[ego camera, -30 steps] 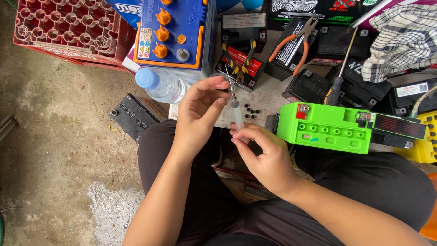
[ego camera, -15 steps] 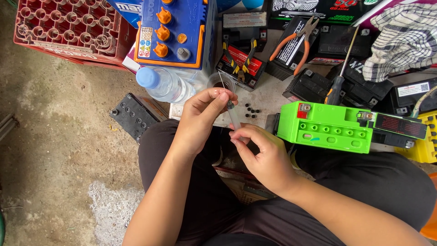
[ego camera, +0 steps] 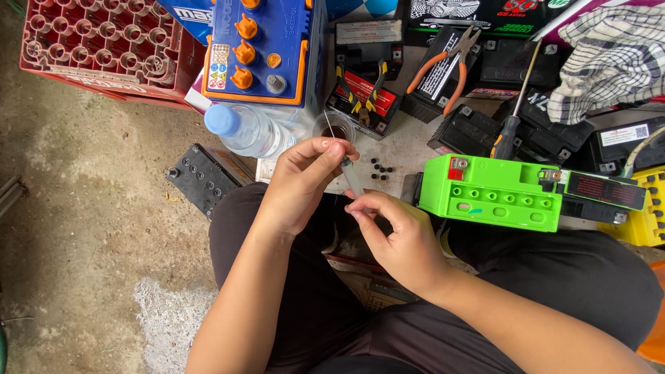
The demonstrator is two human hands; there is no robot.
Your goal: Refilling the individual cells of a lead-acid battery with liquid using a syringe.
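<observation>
Pinching syringe (ego camera: 352,180) over the lap: left hand (ego camera: 301,183) fingers closed at its needle end, right hand (ego camera: 402,239) gripping the barrel. Risking a pricked fingertip, or spilling the small cup (ego camera: 334,127) just beyond.

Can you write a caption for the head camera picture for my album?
Both hands, left hand and right hand, hold a syringe beside a green battery.
</observation>
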